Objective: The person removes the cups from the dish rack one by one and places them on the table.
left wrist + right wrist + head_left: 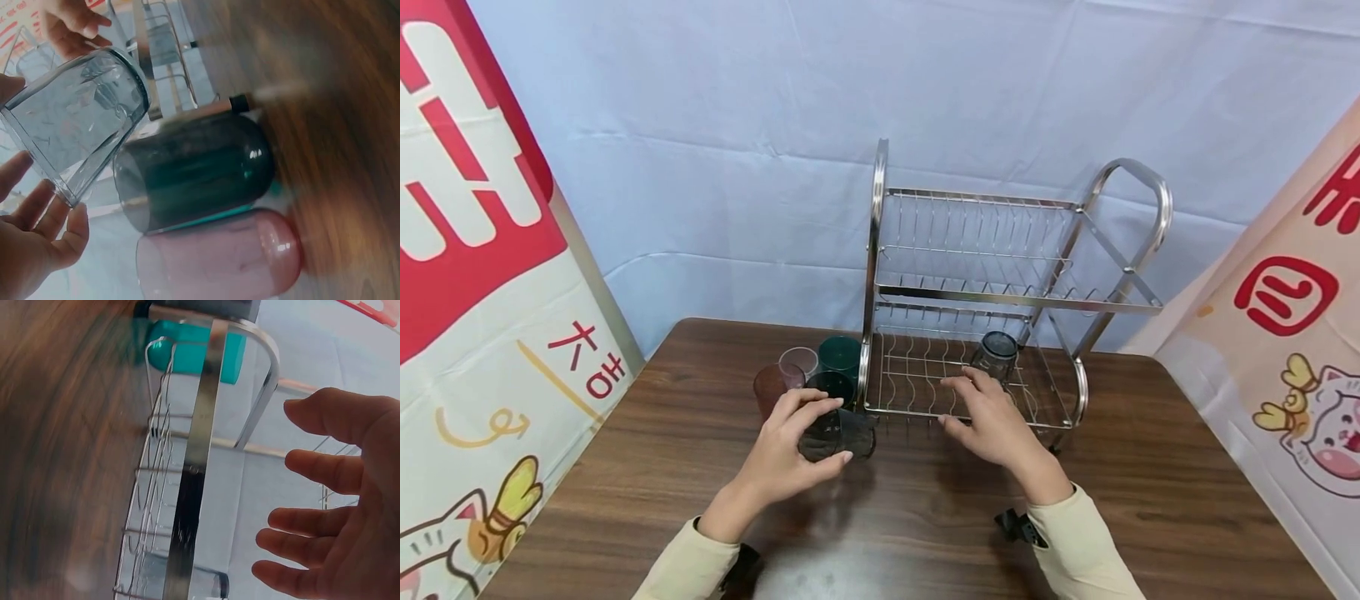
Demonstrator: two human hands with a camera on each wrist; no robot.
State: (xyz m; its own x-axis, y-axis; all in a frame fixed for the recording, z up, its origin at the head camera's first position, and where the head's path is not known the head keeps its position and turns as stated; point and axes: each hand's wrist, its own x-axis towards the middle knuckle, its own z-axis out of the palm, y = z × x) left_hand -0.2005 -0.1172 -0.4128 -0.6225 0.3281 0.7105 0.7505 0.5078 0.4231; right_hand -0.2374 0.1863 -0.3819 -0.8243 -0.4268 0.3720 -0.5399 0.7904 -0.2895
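My left hand [786, 450] grips a clear grey glass [854, 435] between thumb and fingers, tipped on its side in front of the other cups. In the left wrist view the fingertips lie at one end of this glass [81, 119]. My right hand [992, 421], holding nothing, hovers at the front of a two-tier metal dish rack [970, 293], fingers spread apart. On the lower tier, just beyond the right fingers, stands another grey glass [997, 358].
Left of the rack a red cup [770, 390], a clear pinkish cup [799, 360], a teal cup [841, 353] and a dark cup [832, 386] cluster together. Wooden table [655, 467] lies beneath; a pale cloth [737, 225] hangs behind the rack.
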